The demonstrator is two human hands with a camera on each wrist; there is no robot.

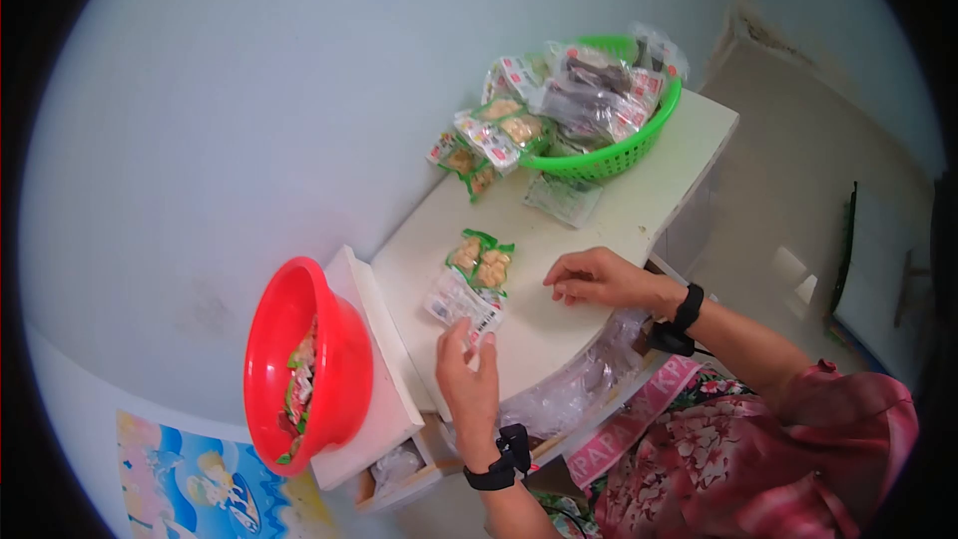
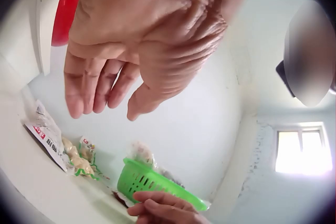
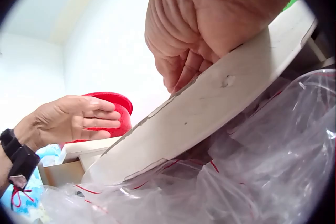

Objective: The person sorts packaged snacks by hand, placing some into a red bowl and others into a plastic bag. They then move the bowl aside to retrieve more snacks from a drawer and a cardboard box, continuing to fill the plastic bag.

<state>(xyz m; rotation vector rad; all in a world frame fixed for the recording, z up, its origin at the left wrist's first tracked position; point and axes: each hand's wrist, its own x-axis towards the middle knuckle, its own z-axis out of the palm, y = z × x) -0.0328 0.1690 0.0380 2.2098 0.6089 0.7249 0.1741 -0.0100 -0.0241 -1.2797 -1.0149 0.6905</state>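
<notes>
My left hand point(image 1: 467, 384) hovers by the near end of a white printed packet point(image 1: 462, 301), its fingers extended and nothing in its grasp. Touching that packet on the white table point(image 1: 539, 339) is a green-edged clear packet point(image 1: 481, 260) with pale yellowish lumps inside. In the left wrist view the palm point(image 2: 136, 29) is bare, with both packets beyond the fingertips. My right hand point(image 1: 604, 277) is over the table to the right of the packets, fingers loosely bent and holding nothing. In the right wrist view its fingertips are partly hidden behind the table edge point(image 3: 210, 103).
A green basket point(image 1: 639, 145) heaped with snack packets stands at the far end, with more packets spilling beside it. One flat packet point(image 1: 564, 200) lies before it. At left is a red basin point(image 1: 344, 379) with packets inside. Clear plastic bags point(image 1: 579, 389) fill an open drawer below the tabletop.
</notes>
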